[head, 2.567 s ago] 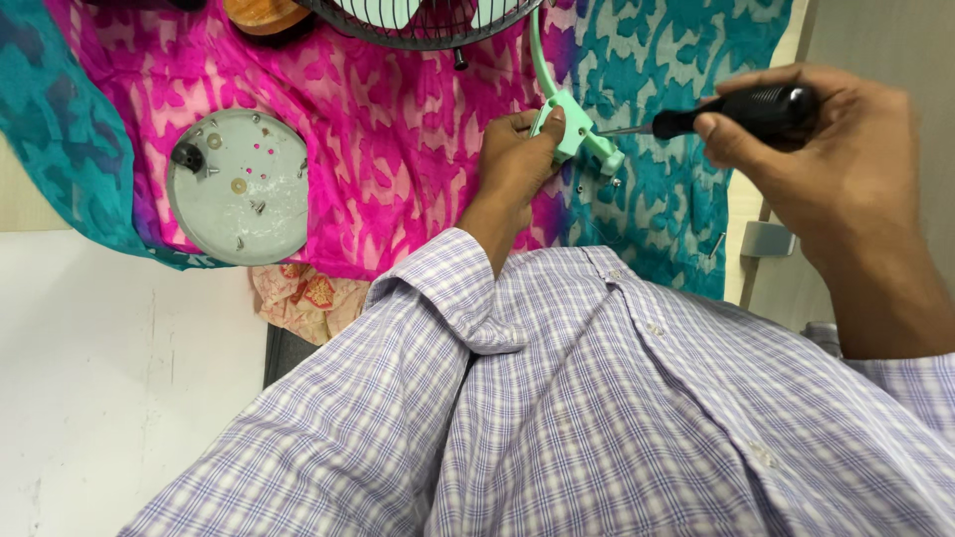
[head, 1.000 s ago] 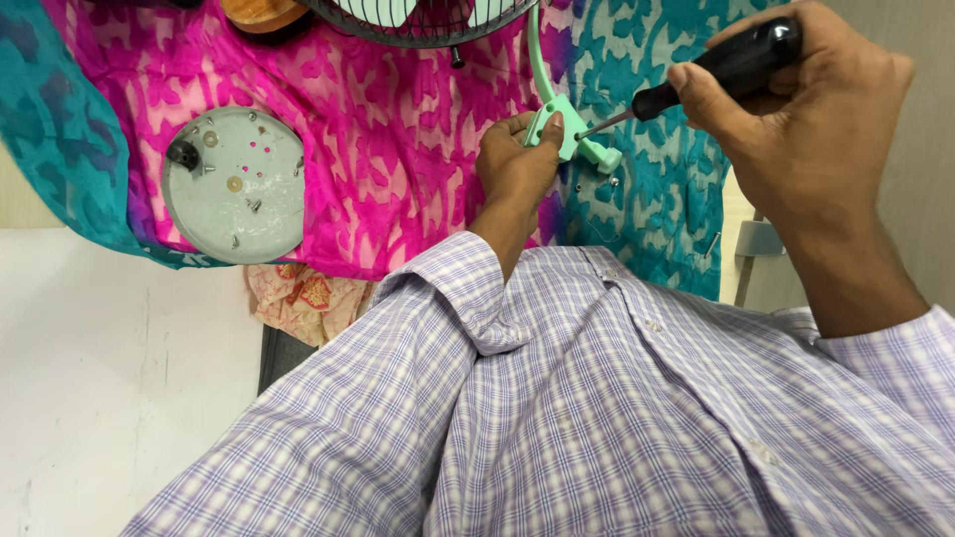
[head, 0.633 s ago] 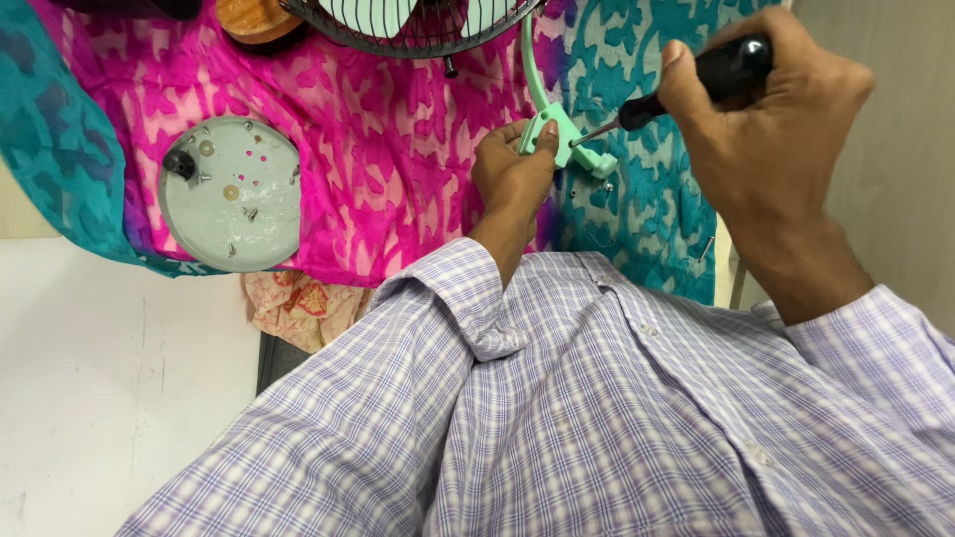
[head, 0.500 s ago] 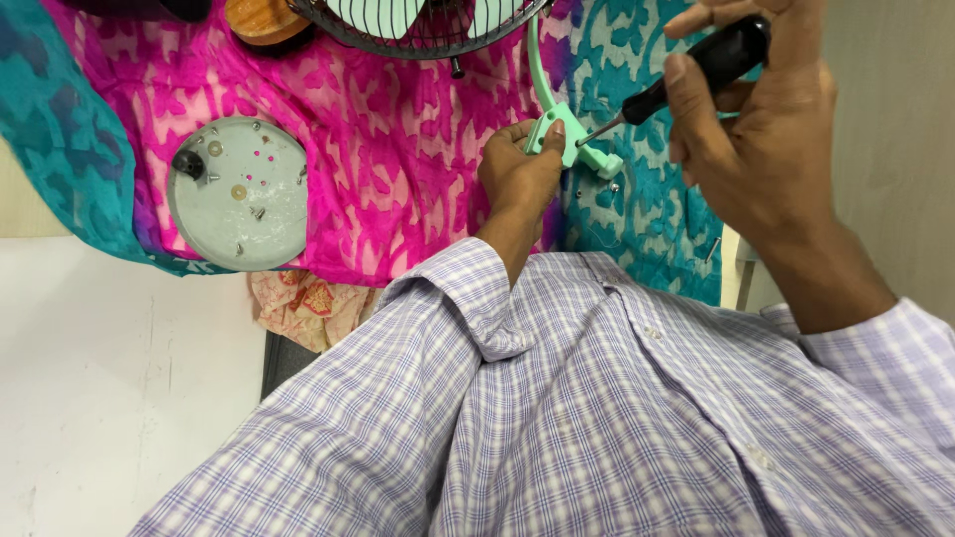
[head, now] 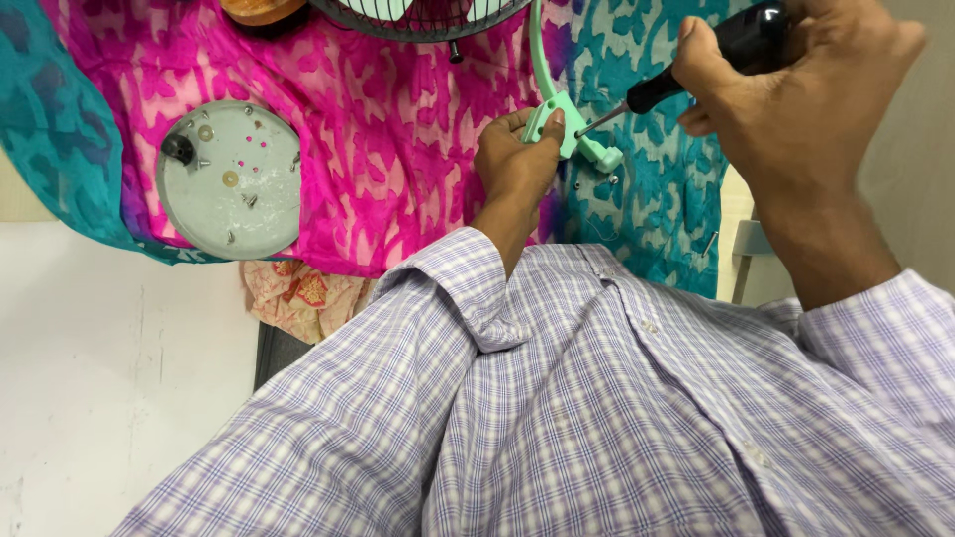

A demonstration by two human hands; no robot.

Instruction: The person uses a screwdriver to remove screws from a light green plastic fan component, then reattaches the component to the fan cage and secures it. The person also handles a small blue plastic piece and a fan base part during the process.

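My left hand [head: 515, 164] pinches a mint green plastic bracket [head: 569, 129] that hangs off a mint green ring [head: 538, 55] on the pink and teal cloth. My right hand [head: 796, 94] is closed round the black handle of a screwdriver [head: 731, 45]. Its metal tip rests in a hole of the bracket, right beside my left thumb. A fan grille [head: 418, 15] with a dark wire rim lies at the top edge, mostly cut off.
A round grey lid [head: 231, 179] holds several small screws, washers and a black knob. A small loose screw [head: 614, 180] lies on the teal cloth below the bracket. A patterned orange cloth [head: 303, 298] hangs under the pink one. A white surface [head: 109, 398] is at lower left.
My right hand has risen and tilted the screwdriver steeper, with the tip kept at the bracket. My left hand stays on the bracket.
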